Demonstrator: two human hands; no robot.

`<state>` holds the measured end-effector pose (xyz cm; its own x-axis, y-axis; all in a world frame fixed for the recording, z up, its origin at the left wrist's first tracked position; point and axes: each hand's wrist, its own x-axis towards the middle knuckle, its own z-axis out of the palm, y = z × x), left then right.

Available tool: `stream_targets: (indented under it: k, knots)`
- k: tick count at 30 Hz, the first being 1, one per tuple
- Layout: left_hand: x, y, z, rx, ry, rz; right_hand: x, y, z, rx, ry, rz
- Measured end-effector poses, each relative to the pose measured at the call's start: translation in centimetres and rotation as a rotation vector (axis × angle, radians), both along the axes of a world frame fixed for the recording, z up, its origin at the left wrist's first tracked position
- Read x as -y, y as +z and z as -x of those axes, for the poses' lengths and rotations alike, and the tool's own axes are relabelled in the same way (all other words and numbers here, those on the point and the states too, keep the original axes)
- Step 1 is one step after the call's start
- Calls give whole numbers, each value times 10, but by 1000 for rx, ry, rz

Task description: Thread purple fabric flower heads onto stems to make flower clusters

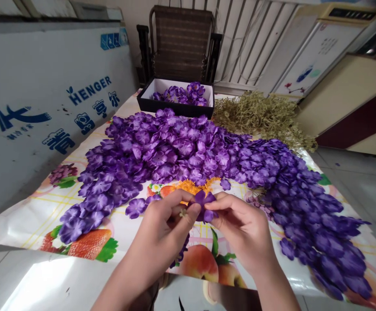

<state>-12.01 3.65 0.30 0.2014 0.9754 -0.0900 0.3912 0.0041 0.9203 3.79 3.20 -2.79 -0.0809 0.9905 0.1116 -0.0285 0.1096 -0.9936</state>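
Note:
Over the near part of the table, both hands meet at a small purple artificial flower (204, 199). My left hand (162, 224) is closed, pinching the flower's left side between thumb and fingers. A pale green stem tip (183, 213) pokes out between those fingers; the rest of it is hidden. My right hand (244, 224) pinches the petals from the right. Just behind the hands lies a small heap of orange stamen pieces (196, 186). A wide pile of purple fabric petals (175, 147) curves around on the far side and down both sides. Some purple petals show below my left hand.
A black box with white lining (175, 105) holds purple flowers at the back. Beside it lies a bundle of greenish plastic stems (259, 112). A fruit-print tablecloth (123, 235) covers the table. A white freezer (45, 86) stands left, a folding chair (183, 43) behind.

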Motion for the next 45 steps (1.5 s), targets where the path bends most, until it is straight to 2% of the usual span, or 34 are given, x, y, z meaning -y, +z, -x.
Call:
stream_targets:
  k: [8, 13, 16, 18, 20, 23, 25, 29, 32, 39, 45]
  knots:
    - [-3, -1, -11, 35, -32, 6, -2, -2, -10, -55, 11, -7]
    - [-5, -6, -16, 32, -106, 18, 0, -4, -13, -98, -48, 43]
    - [-6, -8, -16, 28, -164, 20, -2, -4, -16, -123, -24, 136]
    - [-7, -9, -15, 44, -194, 34, -6, -5, -18, -74, 11, 230]
    - [-8, -10, -14, 72, -222, 62, -11, -8, -22, 51, 8, 251]
    - [-9, -12, -11, 83, -285, 71, -17, -13, -32, 200, -96, 180]
    - [-10, -13, -8, 63, -319, 53, -19, -13, -40, 166, -145, 162]
    - [-14, -13, -7, 47, -346, 86, -16, -4, -48, -76, -77, 155]
    - [-20, -11, -9, 18, -371, 106, -13, 4, -46, -142, -14, 125]
    - [-27, -5, -16, 103, -419, 67, -10, 9, -50, 46, 117, -77]
    - [-24, -3, -22, 204, -421, 61, 0, 17, -54, 136, 79, -230]
